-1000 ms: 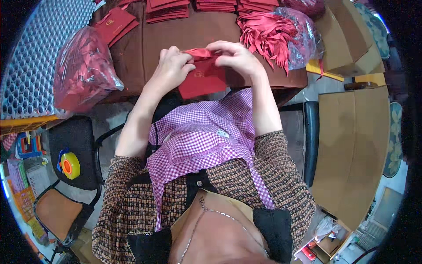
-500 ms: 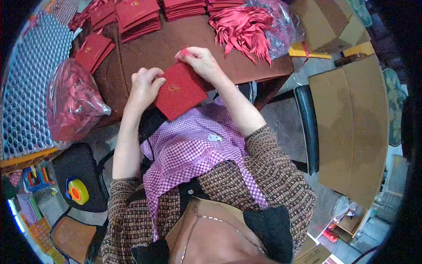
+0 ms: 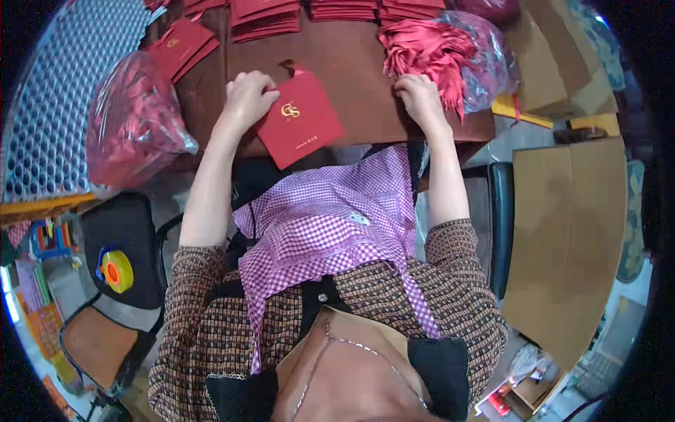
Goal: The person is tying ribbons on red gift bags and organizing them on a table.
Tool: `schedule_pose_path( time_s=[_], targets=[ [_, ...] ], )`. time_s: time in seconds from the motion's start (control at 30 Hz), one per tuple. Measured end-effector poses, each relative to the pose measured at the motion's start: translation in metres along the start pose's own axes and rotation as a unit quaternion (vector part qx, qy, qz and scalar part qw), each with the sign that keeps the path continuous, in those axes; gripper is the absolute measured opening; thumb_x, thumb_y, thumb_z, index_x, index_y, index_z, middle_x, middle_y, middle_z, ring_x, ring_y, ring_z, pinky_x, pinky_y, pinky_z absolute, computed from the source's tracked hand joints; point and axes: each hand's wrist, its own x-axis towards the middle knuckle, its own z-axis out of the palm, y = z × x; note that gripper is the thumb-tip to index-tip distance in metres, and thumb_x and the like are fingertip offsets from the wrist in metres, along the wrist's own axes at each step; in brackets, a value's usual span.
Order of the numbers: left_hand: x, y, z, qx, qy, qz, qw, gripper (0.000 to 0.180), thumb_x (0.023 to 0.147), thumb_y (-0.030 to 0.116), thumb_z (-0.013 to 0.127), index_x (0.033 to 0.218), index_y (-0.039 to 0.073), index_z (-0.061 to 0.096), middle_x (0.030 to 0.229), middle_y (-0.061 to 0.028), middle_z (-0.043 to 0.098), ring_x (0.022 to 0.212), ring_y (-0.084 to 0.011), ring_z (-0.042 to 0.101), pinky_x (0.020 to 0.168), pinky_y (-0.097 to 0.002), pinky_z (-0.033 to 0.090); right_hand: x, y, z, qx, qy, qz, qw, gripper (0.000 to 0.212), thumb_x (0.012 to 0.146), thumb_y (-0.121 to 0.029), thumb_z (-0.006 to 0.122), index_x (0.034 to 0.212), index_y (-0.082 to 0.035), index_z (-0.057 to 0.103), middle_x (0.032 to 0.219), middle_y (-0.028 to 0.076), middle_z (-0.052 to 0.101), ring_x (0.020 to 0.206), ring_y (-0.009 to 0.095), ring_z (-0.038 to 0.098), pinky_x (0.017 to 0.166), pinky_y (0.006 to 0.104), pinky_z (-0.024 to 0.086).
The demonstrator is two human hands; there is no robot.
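A flat red paper bag (image 3: 302, 123) with a gold emblem lies tilted near the table's front edge, a short bit of red ribbon (image 3: 301, 69) at its top corner. My left hand (image 3: 249, 102) is closed at the bag's upper left edge, thumb and fingers pinching it. Well to the right, my right hand (image 3: 420, 102) rests at the near left side of a heap of loose red ribbons (image 3: 429, 49). Its fingers are curled together and point down; what they hold, if anything, is hidden.
Stacks of red bags (image 3: 264, 17) line the table's (image 3: 351, 60) far side, with more bags (image 3: 184, 46) at left. A clear plastic sack (image 3: 133, 126) of red pieces sits at the left edge. Cardboard (image 3: 566, 246) and a black chair (image 3: 500, 225) stand to the right.
My right hand has left the bag's top and moved right to the ribbon heap. The left hand stays on the bag, now lower and flatter at the table edge. The view has shifted slightly.
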Motion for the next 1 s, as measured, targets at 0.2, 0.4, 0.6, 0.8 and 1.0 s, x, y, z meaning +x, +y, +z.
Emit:
schedule_pose_path(
  time_s=[0.2,0.4,0.6,0.8,1.0],
  targets=[
    [-0.003,0.001,0.002,-0.143,-0.059,-0.079,0.985,0.020,0.078,0.011,0.064,0.095,0.001,0.064,0.080,-0.0095,0.065,0.079,-0.0159,0.060,0.071,-0.0310,0.048,0.017,-0.029,0.007,0.140,0.126,0.039,0.981,0.012,0.080,-0.002,0.060,0.091,-0.004,0.065,0.090,0.009,0.065,0.088,0.024,0.061,0.080,0.0338,0.047],
    [-0.002,-0.006,0.020,-0.171,-0.050,-0.105,0.978,0.031,0.077,0.022,0.065,0.102,0.003,0.065,0.090,-0.0134,0.067,0.086,-0.0220,0.063,0.078,-0.0333,0.048,0.044,-0.108,0.024,0.284,0.122,-0.007,0.951,0.012,0.080,-0.007,0.060,0.090,-0.002,0.064,0.086,0.013,0.064,0.084,0.027,0.061,0.075,0.0355,0.047],
    [-0.007,0.000,0.025,-0.201,-0.028,-0.092,0.975,0.033,0.075,0.027,0.068,0.096,0.002,0.067,0.089,-0.0144,0.067,0.083,-0.0228,0.064,0.075,-0.0343,0.050,0.048,-0.150,0.056,0.261,0.148,-0.056,0.952,0.014,0.077,-0.008,0.061,0.089,0.000,0.058,0.087,0.016,0.063,0.082,0.034,0.060,0.074,0.0407,0.048],
    [-0.007,-0.009,0.053,-0.229,-0.027,-0.126,0.965,0.023,0.072,0.014,0.068,0.088,-0.002,0.066,0.079,-0.0118,0.066,0.073,-0.0164,0.062,0.067,-0.0306,0.049,0.040,-0.163,0.080,0.243,0.099,-0.006,0.965,0.010,0.078,-0.009,0.061,0.087,-0.006,0.058,0.085,0.014,0.056,0.085,0.032,0.053,0.076,0.0432,0.040],
    [-0.007,-0.025,0.048,-0.332,-0.039,-0.105,0.937,0.023,0.067,0.013,0.068,0.085,0.000,0.068,0.082,-0.0155,0.066,0.079,-0.0244,0.064,0.071,-0.0345,0.050,0.045,-0.164,0.086,0.271,0.131,-0.001,0.954,0.005,0.079,-0.004,0.059,0.083,-0.002,0.057,0.083,0.013,0.057,0.082,0.032,0.053,0.074,0.0415,0.042]
  ],
)
